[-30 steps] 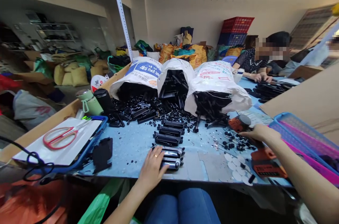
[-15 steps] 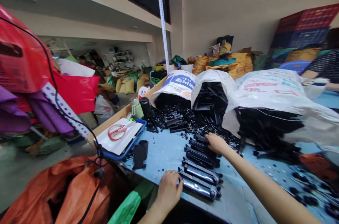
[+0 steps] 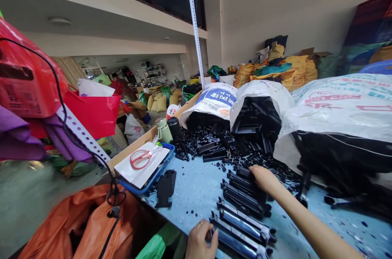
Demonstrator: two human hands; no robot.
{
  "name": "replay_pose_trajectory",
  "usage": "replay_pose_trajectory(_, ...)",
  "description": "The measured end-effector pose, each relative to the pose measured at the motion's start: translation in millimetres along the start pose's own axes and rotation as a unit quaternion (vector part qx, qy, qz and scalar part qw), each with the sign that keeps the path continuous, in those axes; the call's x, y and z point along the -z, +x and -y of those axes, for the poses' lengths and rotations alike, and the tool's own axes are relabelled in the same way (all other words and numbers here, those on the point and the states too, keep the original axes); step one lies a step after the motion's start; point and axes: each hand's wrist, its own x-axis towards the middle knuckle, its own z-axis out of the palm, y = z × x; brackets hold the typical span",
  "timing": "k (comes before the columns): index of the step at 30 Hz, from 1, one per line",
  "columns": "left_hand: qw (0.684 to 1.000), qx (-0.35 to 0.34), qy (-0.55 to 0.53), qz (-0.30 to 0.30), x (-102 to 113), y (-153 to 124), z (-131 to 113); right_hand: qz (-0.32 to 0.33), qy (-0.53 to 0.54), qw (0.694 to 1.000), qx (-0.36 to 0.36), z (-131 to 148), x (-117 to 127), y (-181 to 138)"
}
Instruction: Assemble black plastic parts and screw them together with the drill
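A row of long black plastic parts [image 3: 245, 200], some with a glossy rounded face, lies side by side along the blue table. At the row's near end, my left hand [image 3: 202, 239] has its thumb and fingers curled around the left tip of the closest part. My right hand [image 3: 263, 178] reaches across to the far end, fingers closed on the right end of a black plastic part [image 3: 243, 171]; its fingertips are partly hidden. A flat black plate-like piece [image 3: 166, 189] lies apart, left of the row.
White sacks [image 3: 211, 100] spill small black pieces [image 3: 211, 144] over the back of the table. At the left stand a blue tray [image 3: 147, 187] with red-handled scissors [image 3: 141, 159], a green bottle [image 3: 164, 130] and a black cup [image 3: 174, 127]. An orange sack [image 3: 73, 222] hangs nearby.
The view has turned right and tilted, so the row sits lower. Both hands stay at the same ends of the row. The co-worker at the right has left the view.
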Motion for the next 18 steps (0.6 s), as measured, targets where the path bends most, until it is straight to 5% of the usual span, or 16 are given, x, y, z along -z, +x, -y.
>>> replay_pose_trajectory(9, 0.999, 0.017, -0.033, 0.020, 11.4, 1.7, -11.8, 0.005, 0.022, 1.000, 0.003, -9.5, 5.3, -5.8)
replay_pose_trajectory(18, 0.997, 0.014, -0.058, 0.043, 12.2, -1.9, -6.9, -0.042, 0.059, 0.997, 0.019, 17.2, 49.4, -51.8)
